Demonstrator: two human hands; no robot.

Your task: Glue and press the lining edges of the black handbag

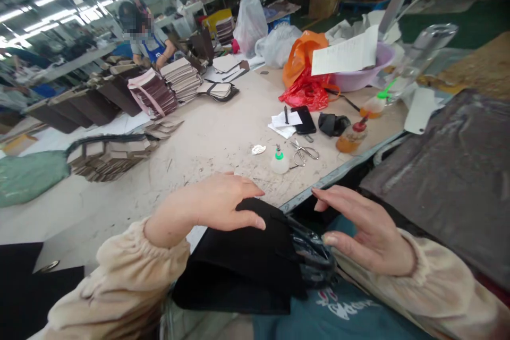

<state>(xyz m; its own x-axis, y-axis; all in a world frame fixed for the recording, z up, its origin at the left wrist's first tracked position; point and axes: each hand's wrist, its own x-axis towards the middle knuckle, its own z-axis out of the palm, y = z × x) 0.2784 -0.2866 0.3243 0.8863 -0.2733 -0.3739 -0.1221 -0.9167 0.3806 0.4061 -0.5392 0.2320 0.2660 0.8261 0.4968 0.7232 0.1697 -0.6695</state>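
Observation:
A black bag [243, 260] lies tilted across the table's front edge and my lap, its dark handles [314, 249] wrapped in clear plastic on the right side. Above its upper left part hovers my left hand [215, 202], thumb and fingers apart, holding nothing. My right hand [362, 228] is held over the wrapped handles, fingers and thumb spread with nothing between them. Whether either hand touches the bag I cannot tell. Beyond the hands stand a small green-capped bottle [280, 162] and a pair of scissors [305, 153].
Bottles of amber liquid [351, 137], a black phone [305, 120] and a red plastic bag [305, 93] lie at the right. Stacked brown panels [111, 156] and dark bundles [153, 93] stand on the left. Across the table a person [153, 42] in a blue apron works.

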